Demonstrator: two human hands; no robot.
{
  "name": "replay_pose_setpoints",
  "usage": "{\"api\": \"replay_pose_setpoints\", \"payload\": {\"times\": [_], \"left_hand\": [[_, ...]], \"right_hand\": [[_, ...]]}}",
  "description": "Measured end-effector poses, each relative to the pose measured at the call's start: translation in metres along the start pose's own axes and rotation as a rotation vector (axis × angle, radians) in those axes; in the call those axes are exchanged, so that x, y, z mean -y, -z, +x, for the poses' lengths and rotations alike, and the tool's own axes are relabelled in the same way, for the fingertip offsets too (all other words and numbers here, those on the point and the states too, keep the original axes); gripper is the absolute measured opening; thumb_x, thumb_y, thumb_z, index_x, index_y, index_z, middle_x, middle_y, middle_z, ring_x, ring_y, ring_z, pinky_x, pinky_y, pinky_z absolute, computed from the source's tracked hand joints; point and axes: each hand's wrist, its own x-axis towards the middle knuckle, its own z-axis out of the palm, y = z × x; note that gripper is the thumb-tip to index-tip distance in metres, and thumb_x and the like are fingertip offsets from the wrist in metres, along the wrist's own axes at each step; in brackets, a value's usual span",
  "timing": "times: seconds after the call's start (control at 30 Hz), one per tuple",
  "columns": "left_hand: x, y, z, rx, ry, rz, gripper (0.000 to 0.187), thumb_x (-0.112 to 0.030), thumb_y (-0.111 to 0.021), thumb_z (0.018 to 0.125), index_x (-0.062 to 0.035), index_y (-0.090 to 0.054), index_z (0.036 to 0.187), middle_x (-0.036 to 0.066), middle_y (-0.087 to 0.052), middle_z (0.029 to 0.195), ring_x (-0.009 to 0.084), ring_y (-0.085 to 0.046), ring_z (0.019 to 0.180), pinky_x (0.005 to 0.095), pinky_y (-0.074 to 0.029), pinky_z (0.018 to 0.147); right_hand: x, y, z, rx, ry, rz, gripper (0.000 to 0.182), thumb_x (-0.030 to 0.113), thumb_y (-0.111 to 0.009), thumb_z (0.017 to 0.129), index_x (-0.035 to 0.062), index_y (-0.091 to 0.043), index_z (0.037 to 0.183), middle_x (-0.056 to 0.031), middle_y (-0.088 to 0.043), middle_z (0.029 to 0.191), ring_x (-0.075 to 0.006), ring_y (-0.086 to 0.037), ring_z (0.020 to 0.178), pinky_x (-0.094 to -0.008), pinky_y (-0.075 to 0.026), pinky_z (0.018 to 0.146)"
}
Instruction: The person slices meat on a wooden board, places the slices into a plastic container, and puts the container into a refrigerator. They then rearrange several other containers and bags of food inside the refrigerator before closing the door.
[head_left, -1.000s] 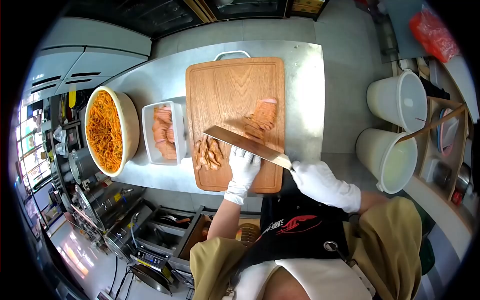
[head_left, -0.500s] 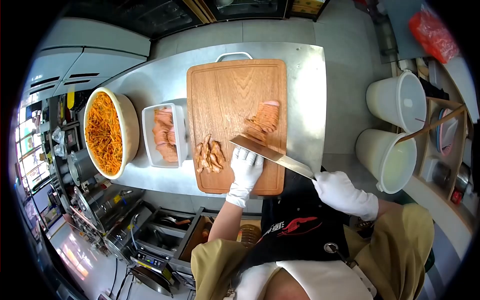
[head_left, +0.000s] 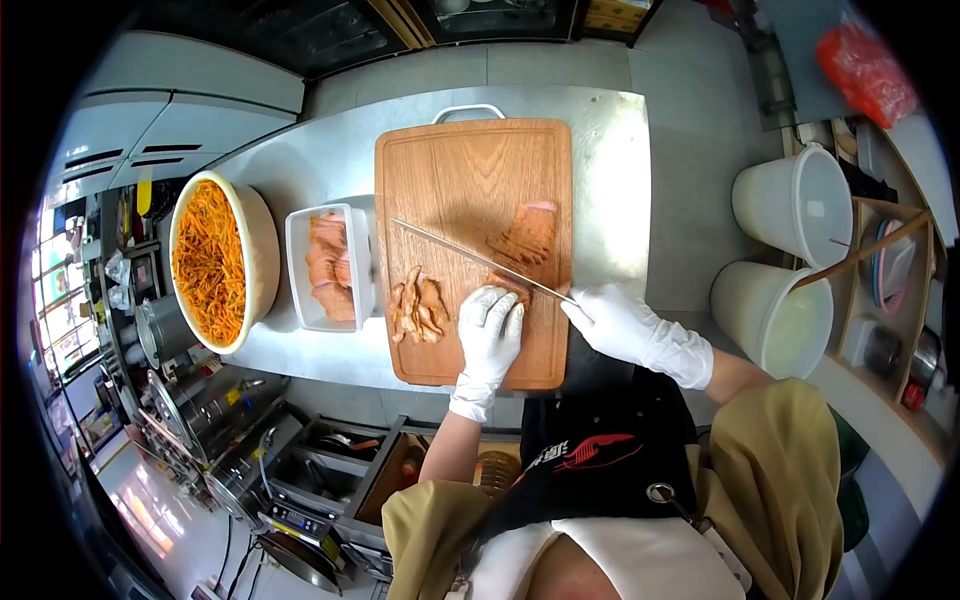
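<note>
In a white glove, my right hand (head_left: 622, 328) grips the handle of a large kitchen knife (head_left: 470, 254). The blade stands nearly edge-on, slanting up and left across the wooden cutting board (head_left: 450, 170). My left hand (head_left: 490, 335), gloved too, curls its fingertips over a piece of meat (head_left: 513, 284) just below the blade; the hand partly hides that piece. Beyond the knife lies a stack of sliced meat (head_left: 530, 235). Left of my left hand sits a small pile of browned meat strips (head_left: 418, 305).
A white plastic container (head_left: 365, 265) holding meat slices stands left of the board. Farther left is a large cream tub (head_left: 263, 265) of orange shreds. All rest on a metal table (head_left: 615, 180). Two white buckets (head_left: 745, 210) stand on the right.
My right hand has moved left and up with the knife. The blade has gone from lying broadside by my left fingertips to nearly edge-on, reaching farther left. My left hand has shifted slightly.
</note>
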Motion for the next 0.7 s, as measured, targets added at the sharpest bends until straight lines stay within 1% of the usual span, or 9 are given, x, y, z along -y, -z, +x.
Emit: {"api": "replay_pose_setpoints", "payload": {"times": [0.07, 0.17, 0.27, 0.3, 0.37, 0.43, 0.53, 0.6, 0.7], "left_hand": [[-0.002, 0.003, 0.0, 0.035, -0.02, 0.017, 0.024, 0.0, -0.072, 0.069, -0.0063, -0.063, 0.09, 0.009, -0.06, 0.091, 0.0304, -0.058, 0.087, 0.0403, -0.048, 0.08], [0.001, -0.001, -0.005, 0.067, -0.045, 0.059, 0.024, -0.001, -0.073, 0.068, -0.0068, -0.063, 0.089, 0.009, -0.059, 0.091, 0.0311, -0.057, 0.087, 0.0401, -0.047, 0.079], [0.006, -0.003, -0.008, 0.076, -0.043, 0.07, 0.026, -0.001, -0.073, 0.067, -0.0068, -0.063, 0.09, 0.01, -0.059, 0.093, 0.0315, -0.057, 0.087, 0.041, -0.047, 0.079], [0.008, -0.004, -0.009, 0.083, -0.046, 0.078, 0.026, -0.002, -0.072, 0.067, -0.0067, -0.063, 0.091, 0.01, -0.059, 0.094, 0.0323, -0.057, 0.088, 0.042, -0.047, 0.08], [0.01, -0.004, -0.011, 0.092, -0.05, 0.088, 0.027, -0.002, -0.072, 0.067, -0.0066, -0.064, 0.092, 0.01, -0.06, 0.095, 0.0331, -0.057, 0.089, 0.043, -0.047, 0.081], [0.009, -0.003, -0.01, 0.101, -0.045, 0.107, 0.029, -0.004, -0.071, 0.066, -0.0061, -0.064, 0.094, 0.012, -0.06, 0.097, 0.0364, -0.057, 0.092, 0.0458, -0.047, 0.084], [0.005, -0.002, -0.009, 0.06, -0.039, 0.108, 0.03, -0.008, -0.072, 0.068, -0.0074, -0.064, 0.096, 0.01, -0.06, 0.098, 0.0356, -0.057, 0.096, 0.0447, -0.047, 0.085], [0.007, -0.003, -0.011, 0.062, -0.041, 0.112, 0.03, -0.01, -0.072, 0.067, -0.0078, -0.064, 0.097, 0.011, -0.061, 0.099, 0.0359, -0.057, 0.096, 0.0453, -0.047, 0.085], [0.01, -0.004, -0.013, 0.066, -0.03, 0.115, 0.031, -0.012, -0.073, 0.067, -0.0083, -0.065, 0.097, 0.011, -0.061, 0.101, 0.0366, -0.057, 0.097, 0.0464, -0.047, 0.086]], "right_hand": [[0.008, 0.007, -0.008, 0.034, -0.011, -0.032, 0.03, 0.022, -0.048, 0.092, -0.0013, -0.059, 0.077, -0.0201, -0.058, 0.06, -0.0384, -0.059, 0.057, -0.0457, -0.048, 0.054], [0.013, 0.006, -0.019, 0.0, 0.047, -0.114, 0.028, 0.021, -0.049, 0.092, -0.0002, -0.059, 0.076, -0.0176, -0.057, 0.057, -0.0359, -0.06, 0.054, -0.0438, -0.048, 0.052], [0.018, 0.007, -0.029, -0.033, 0.056, -0.161, 0.024, 0.018, -0.052, 0.09, 0.0017, -0.057, 0.074, -0.0135, -0.057, 0.054, -0.0312, -0.059, 0.048, -0.0401, -0.047, 0.047], [0.02, 0.007, -0.032, -0.033, 0.056, -0.16, 0.024, 0.018, -0.052, 0.09, 0.0017, -0.057, 0.074, -0.0135, -0.057, 0.054, -0.0312, -0.059, 0.048, -0.0401, -0.047, 0.047], [0.024, 0.006, -0.037, 0.019, 0.025, -0.193, 0.021, 0.018, -0.053, 0.091, -0.0001, -0.056, 0.082, -0.0153, -0.055, 0.055, -0.0335, -0.058, 0.051, -0.0411, -0.046, 0.045], [0.024, 0.0, -0.039, -0.01, 0.026, -0.192, 0.02, 0.018, -0.054, 0.09, 0.0003, -0.056, 0.081, -0.0147, -0.056, 0.055, -0.0324, -0.058, 0.05, -0.0403, -0.046, 0.045], [0.023, -0.008, -0.039, -0.03, 0.038, -0.204, 0.019, 0.017, -0.055, 0.089, 0.0006, -0.056, 0.08, -0.0148, -0.056, 0.056, -0.0315, -0.058, 0.049, -0.0396, -0.046, 0.045], [0.023, -0.011, -0.038, -0.067, 0.056, -0.217, 0.018, 0.015, -0.055, 0.085, 0.0022, -0.06, 0.073, -0.0145, -0.06, 0.057, -0.0291, -0.061, 0.049, -0.0386, -0.049, 0.047], [0.021, -0.014, -0.039, -0.068, 0.064, -0.242, 0.019, 0.015, -0.055, 0.085, 0.0024, -0.059, 0.072, -0.0148, -0.06, 0.057, -0.0293, -0.061, 0.05, -0.0385, -0.049, 0.047]]}}
